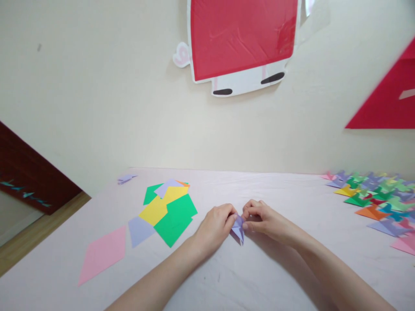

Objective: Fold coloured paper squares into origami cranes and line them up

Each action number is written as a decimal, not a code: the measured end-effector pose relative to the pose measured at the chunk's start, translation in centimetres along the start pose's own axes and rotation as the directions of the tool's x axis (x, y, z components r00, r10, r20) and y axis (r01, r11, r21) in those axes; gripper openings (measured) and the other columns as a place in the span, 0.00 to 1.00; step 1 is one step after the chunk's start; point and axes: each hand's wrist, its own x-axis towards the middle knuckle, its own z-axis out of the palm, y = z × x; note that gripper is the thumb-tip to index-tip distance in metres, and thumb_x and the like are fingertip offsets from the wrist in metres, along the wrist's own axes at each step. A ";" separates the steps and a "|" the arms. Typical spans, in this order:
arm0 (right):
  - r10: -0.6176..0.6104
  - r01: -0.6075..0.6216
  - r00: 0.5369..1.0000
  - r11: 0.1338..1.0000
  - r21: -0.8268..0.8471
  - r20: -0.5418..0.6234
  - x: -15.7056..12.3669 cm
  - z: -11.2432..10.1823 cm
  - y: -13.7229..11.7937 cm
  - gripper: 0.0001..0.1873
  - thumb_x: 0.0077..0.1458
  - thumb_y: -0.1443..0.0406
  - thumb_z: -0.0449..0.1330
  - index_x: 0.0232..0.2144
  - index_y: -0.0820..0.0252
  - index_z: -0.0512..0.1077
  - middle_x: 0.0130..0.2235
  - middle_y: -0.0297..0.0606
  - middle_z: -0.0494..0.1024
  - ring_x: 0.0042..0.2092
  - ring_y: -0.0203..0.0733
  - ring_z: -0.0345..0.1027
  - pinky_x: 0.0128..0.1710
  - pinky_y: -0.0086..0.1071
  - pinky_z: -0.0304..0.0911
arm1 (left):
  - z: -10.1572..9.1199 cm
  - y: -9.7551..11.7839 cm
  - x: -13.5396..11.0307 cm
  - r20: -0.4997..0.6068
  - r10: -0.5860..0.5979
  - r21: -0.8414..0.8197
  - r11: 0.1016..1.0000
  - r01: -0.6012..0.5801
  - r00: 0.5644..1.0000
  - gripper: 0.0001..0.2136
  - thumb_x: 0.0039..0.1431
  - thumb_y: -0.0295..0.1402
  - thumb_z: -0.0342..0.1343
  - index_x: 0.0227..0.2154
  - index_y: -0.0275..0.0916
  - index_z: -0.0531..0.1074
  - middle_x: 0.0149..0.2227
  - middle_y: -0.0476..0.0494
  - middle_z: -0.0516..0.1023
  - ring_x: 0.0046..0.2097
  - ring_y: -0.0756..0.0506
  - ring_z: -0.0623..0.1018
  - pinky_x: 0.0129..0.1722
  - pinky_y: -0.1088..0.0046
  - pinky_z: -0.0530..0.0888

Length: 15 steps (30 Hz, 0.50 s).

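Note:
A small purple origami piece (238, 230), partly folded, is held between my two hands just above the pale tablecloth. Its pointed flaps hang toward me. My left hand (218, 224) pinches its left side between thumb and fingers. On the other side, the thumb and bent fingers of my right hand (262, 219) close on the paper's right edge. The fingertips hide part of the folds. To the left lie loose sheets of paper: a green sheet (177, 218), a yellow sheet (155, 210), a purple sheet (140, 231) and a pink sheet (105, 255).
Rows of colourful folded paper figures (376, 198) stand along the right side of the table (227, 280). A folded purple paper (126, 178) lies at the far left corner. Behind the table rises a wall (155, 129) with a red cartoon decoration (243, 39).

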 end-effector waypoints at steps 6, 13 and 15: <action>-0.058 0.053 0.997 0.995 0.079 0.057 0.1 -0.6 0.5 0.11 0.56 0.60 0.56 0.26 0.53 0.77 0.38 0.37 0.72 0.45 0.46 0.62 0.49 0.41 0.56 | 0.3 0.0 -0.2 -0.014 0.008 0.023 1.000 -0.008 1.000 0.07 0.61 0.27 0.49 0.30 0.39 0.71 0.30 0.48 0.76 0.33 0.47 0.74 0.35 0.75 0.66; 0.003 -0.002 0.999 1.000 0.018 -0.047 0.3 0.4 0.2 0.10 0.53 0.59 0.60 0.24 0.54 0.76 0.36 0.37 0.73 0.44 0.47 0.61 0.46 0.40 0.56 | 0.4 -0.1 -0.1 -0.035 0.008 0.004 1.000 -0.008 0.999 0.07 0.61 0.27 0.49 0.30 0.39 0.71 0.31 0.48 0.77 0.34 0.47 0.75 0.35 0.75 0.67; 0.004 -0.004 0.998 1.000 -0.001 -0.070 0.3 0.6 0.2 0.10 0.54 0.59 0.60 0.23 0.55 0.76 0.35 0.37 0.73 0.43 0.47 0.61 0.46 0.40 0.56 | 0.4 -0.1 -0.2 -0.038 0.006 -0.007 1.000 -0.006 0.999 0.08 0.62 0.28 0.48 0.30 0.39 0.71 0.31 0.48 0.77 0.34 0.47 0.75 0.36 0.75 0.67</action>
